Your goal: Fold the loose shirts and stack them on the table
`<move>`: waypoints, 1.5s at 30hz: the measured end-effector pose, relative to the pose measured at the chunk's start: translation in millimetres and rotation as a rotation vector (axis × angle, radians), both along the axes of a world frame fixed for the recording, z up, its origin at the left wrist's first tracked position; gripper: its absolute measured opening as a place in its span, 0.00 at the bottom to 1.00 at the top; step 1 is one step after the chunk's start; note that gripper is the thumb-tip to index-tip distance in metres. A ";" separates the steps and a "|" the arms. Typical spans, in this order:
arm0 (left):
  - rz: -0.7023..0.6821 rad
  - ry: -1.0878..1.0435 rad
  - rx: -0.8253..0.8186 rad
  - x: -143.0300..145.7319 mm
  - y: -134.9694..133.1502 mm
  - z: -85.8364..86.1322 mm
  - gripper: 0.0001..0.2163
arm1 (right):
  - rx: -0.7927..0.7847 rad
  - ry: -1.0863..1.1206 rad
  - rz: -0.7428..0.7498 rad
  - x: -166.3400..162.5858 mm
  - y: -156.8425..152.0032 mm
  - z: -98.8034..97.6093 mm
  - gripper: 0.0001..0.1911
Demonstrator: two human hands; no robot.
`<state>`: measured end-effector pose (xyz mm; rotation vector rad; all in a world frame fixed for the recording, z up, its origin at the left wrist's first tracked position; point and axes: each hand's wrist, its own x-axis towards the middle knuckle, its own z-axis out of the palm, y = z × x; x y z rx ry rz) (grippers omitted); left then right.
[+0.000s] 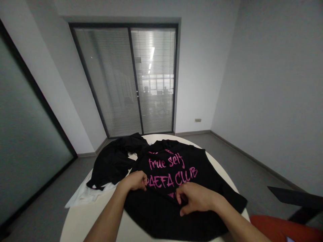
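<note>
A black T-shirt (pixel 166 215) with pink lettering lies spread over a round table, reaching past its near edge. My left hand (pixel 137 180) is closed at the shirt's left side, its fingers gripping the cloth. Lower and further right, my right hand (pixel 195 197) has thumb and fingers curled together on the shirt's front; the fingertips pinch the fabric below the large letters. A shallow fold runs through the cloth between both hands. Parts of the lettering are covered by my hands.
The cream table (pixel 83 218) carries a crumpled black garment (pixel 113 161) at the left, over a white cloth (pixel 82 193). A red chair seat (pixel 280 228) stands close on the right, beside a dark flat piece (pixel 297 198). Behind are glazed doors with blinds (pixel 113 80).
</note>
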<state>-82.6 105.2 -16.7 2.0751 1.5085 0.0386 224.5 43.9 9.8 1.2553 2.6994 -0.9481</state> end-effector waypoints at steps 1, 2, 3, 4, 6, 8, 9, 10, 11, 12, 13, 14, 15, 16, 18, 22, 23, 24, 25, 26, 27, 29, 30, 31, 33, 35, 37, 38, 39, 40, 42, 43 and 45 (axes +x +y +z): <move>0.013 0.009 0.036 0.8 -0.7 2.3 0.07 | 0.025 0.002 0.007 -4.8 -1.1 0.0 0.19; 0.033 0.011 0.086 2.1 -1.1 4.8 0.05 | 0.044 0.006 0.018 -9.6 -2.3 -0.2 0.18; 0.058 0.008 0.145 3.8 -1.3 7.4 0.04 | 0.065 0.012 0.028 -14.2 -3.4 -0.7 0.18; 0.085 0.000 0.207 5.6 -1.3 9.9 0.03 | 0.097 0.019 0.030 -18.7 -4.5 -1.3 0.20; 0.129 -0.022 0.308 8.8 -0.7 13.6 0.05 | 0.184 0.043 0.007 -26.9 -6.7 -2.8 0.26; 0.146 -0.044 0.353 9.9 -0.1 14.7 0.06 | 0.234 0.057 -0.037 -34.2 -8.6 -3.9 0.32; 0.144 -0.053 0.351 9.1 0.0 14.4 0.06 | 0.239 0.052 -0.053 -37.5 -9.4 -4.2 0.34; 0.137 -0.060 0.338 7.6 -0.1 13.7 0.07 | 0.236 0.041 -0.062 -40.6 -10.2 -4.6 0.34; 0.128 -0.067 0.316 5.4 -0.3 12.7 0.10 | 0.231 0.029 -0.072 -43.4 -10.8 -5.0 0.31; 0.115 -0.076 0.289 2.9 -0.7 11.7 0.12 | 0.223 0.017 -0.089 -45.9 -11.3 -5.6 0.28; 0.101 -0.088 0.261 0.2 -1.1 11.0 0.15 | 0.214 0.010 -0.110 -47.9 -11.8 -6.4 0.23; 0.083 -0.102 0.234 -2.1 -1.5 10.8 0.18 | 0.204 0.008 -0.127 -49.6 -12.2 -7.2 0.18; 0.066 -0.117 0.208 -4.1 -2.0 11.0 0.21 | 0.194 0.014 -0.137 -50.7 -12.5 -8.1 0.14; 0.049 -0.134 0.184 -5.4 -2.5 11.8 0.23 | 0.185 0.025 -0.135 -51.5 -12.7 -8.9 0.11; 0.020 -0.166 0.141 -6.6 -3.4 15.1 0.25 | 0.173 0.047 -0.125 -51.9 -12.9 -9.6 0.09; 0.007 -0.251 0.107 -8.9 -3.5 24.2 0.21 | 0.150 0.062 -0.150 -51.1 -12.3 -9.2 0.09; 0.016 -0.282 0.117 -10.5 -2.9 26.0 0.21 | 0.149 0.066 -0.167 -50.9 -11.8 -9.4 0.12; 0.030 -0.315 0.136 -12.5 -2.0 27.2 0.20 | 0.153 0.069 -0.187 -50.8 -11.3 -10.1 0.16; 0.043 -0.350 0.158 -14.7 -0.8 28.0 0.20 | 0.157 0.067 -0.209 -50.7 -10.8 -11.1 0.21; 0.053 -0.386 0.179 -17.0 0.4 28.4 0.20 | 0.158 0.062 -0.230 -50.6 -10.3 -12.3 0.25; 0.059 -0.427 0.199 -19.2 1.5 28.6 0.20 | 0.158 0.053 -0.244 -50.6 -9.8 -13.6 0.26; 0.072 -0.529 0.221 -23.4 2.5 29.2 0.22 | 0.158 0.040 -0.247 -50.2 -8.8 -15.4 0.20; 0.082 -0.580 0.218 -25.5 1.7 30.3 0.23 | 0.159 0.046 -0.239 -49.9 -8.3 -15.5 0.15; 0.094 -0.622 0.207 -27.8 -0.1 31.9 0.24 | 0.161 0.061 -0.223 -49.3 -7.7 -14.9 0.11; 0.106 -0.669 0.153 -33.5 -7.3 37.3 0.24 | 0.171 0.098 -0.174 -47.8 -6.8 -11.3 0.07; 0.101 -0.683 0.067 -40.8 -18.6 44.2 0.23 | 0.161 0.121 -0.125 -45.9 -6.7 -5.1 0.05; 0.066 -0.699 -0.026 -49.4 -31.7 50.4 0.21 | 0.114 0.128 -0.096 -44.3 -8.1 2.7 0.05; 0.040 -0.706 -0.084 -54.0 -38.1 52.4 0.19 | 0.067 0.136 -0.079 -43.8 -9.4 6.5 0.05; 0.014 -0.706 -0.160 -58.4 -44.0 53.5 0.18 | 0.000 0.148 -0.053 -43.8 -11.4 10.0 0.06; -0.011 -0.691 -0.260 -62.4 -49.1 53.5 0.17 | -0.084 0.161 -0.019 -44.1 -13.8 12.9 0.08; -0.026 -0.603 -0.481 -68.2 -56.5 50.4 0.19 | -0.301 0.174 0.086 -46.0 -19.8 15.4 0.16; -0.010 -0.538 -0.568 -69.3 -58.6 47.3 0.21 | -0.433 0.164 0.155 -47.5 -23.1 14.9 0.20; 0.052 -0.412 -0.606 -67.2 -60.0 38.8 0.24 | -0.707 0.102 0.287 -50.8 -29.3 10.7 0.25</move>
